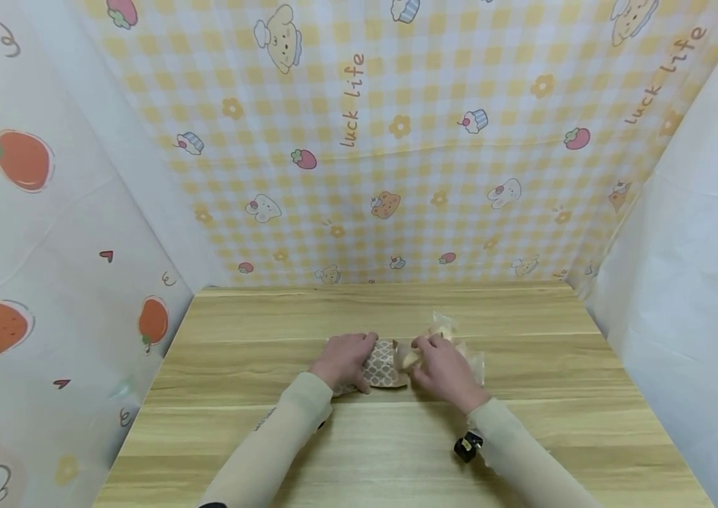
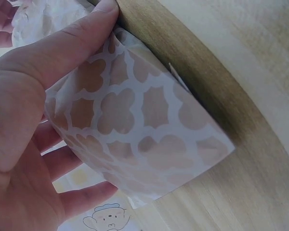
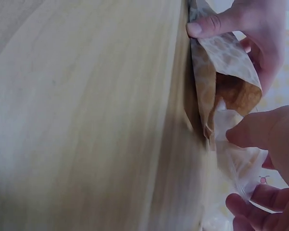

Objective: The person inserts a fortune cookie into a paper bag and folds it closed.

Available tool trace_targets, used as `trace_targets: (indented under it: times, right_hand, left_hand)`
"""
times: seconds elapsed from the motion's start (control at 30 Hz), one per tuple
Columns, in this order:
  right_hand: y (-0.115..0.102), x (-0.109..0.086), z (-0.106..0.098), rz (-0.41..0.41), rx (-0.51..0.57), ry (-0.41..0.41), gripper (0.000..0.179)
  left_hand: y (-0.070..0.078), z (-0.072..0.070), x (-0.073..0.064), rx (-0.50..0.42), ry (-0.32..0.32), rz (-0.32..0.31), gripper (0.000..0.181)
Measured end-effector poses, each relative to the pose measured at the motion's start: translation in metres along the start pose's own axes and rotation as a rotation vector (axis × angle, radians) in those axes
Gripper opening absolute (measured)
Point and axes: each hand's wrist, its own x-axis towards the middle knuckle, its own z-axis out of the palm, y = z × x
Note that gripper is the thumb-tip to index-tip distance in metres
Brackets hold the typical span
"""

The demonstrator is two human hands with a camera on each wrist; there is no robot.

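A brown paper bag with a white lattice pattern lies on its side on the table. My left hand holds it by the sides, thumb on the near edge and fingers on the far one. In the right wrist view the bag's brown mouth gapes toward my right hand. Between that hand's thumb and fingers is a clear plastic packet with something pale yellow inside. One tip of the packet lies at the bag's opening. What the packet contains is too blurred to tell.
More clear packets with pale contents lie on the table just beyond and right of my right hand. The wood-grain table ends at a checked backdrop, with white sheets at both sides. A small black device is at my right wrist.
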Motion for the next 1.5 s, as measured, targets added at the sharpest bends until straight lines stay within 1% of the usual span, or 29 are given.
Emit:
trace_targets:
  times: [0.1,0.23,0.37,0.47,0.57,0.7,0.83,0.97,1.07,1.3,1.5]
  right_hand:
    - [-0.001,-0.001,0.003,-0.017,0.022,-0.011,0.04]
    - [-0.003,-0.001,0.005,-0.044,0.034,0.002,0.037]
    - [-0.003,0.0,0.006,-0.103,0.062,0.008,0.036]
    - [-0.003,0.002,0.008,-0.143,0.099,-0.009,0.037]
    - [-0.004,0.004,0.011,-0.159,0.122,-0.021,0.036]
    - [-0.008,0.006,0.013,-0.133,0.149,-0.038,0.035]
    - [-0.013,0.008,0.013,-0.071,0.2,-0.06,0.034]
    - [-0.016,0.009,0.014,-0.007,0.241,-0.078,0.028]
    - [-0.016,0.011,0.015,0.023,0.259,-0.085,0.023]
    - [-0.015,0.016,0.016,0.054,0.297,-0.135,0.02]
    - [-0.013,0.019,0.019,0.046,0.325,-0.121,0.018]
  left_hand:
    - [0.0,-0.001,-0.001,-0.002,0.009,0.017,0.083]
    - [0.001,-0.004,-0.003,-0.005,0.026,0.038,0.076]
    - [0.001,-0.005,-0.004,0.003,0.03,0.037,0.078]
    - [0.002,-0.005,-0.004,0.012,0.022,0.034,0.081]
    - [0.001,-0.004,-0.004,0.019,0.017,0.034,0.082]
    - [0.002,-0.004,-0.004,0.013,0.016,0.033,0.08]
    - [0.002,-0.006,-0.006,-0.005,0.011,0.027,0.075]
    - [0.002,-0.005,-0.006,-0.016,0.008,0.019,0.073]
    - [0.002,-0.005,-0.006,-0.017,0.011,0.016,0.073]
    - [0.003,-0.006,-0.007,-0.031,0.002,0.009,0.07]
    - [0.003,-0.005,-0.006,-0.027,0.013,0.013,0.071]
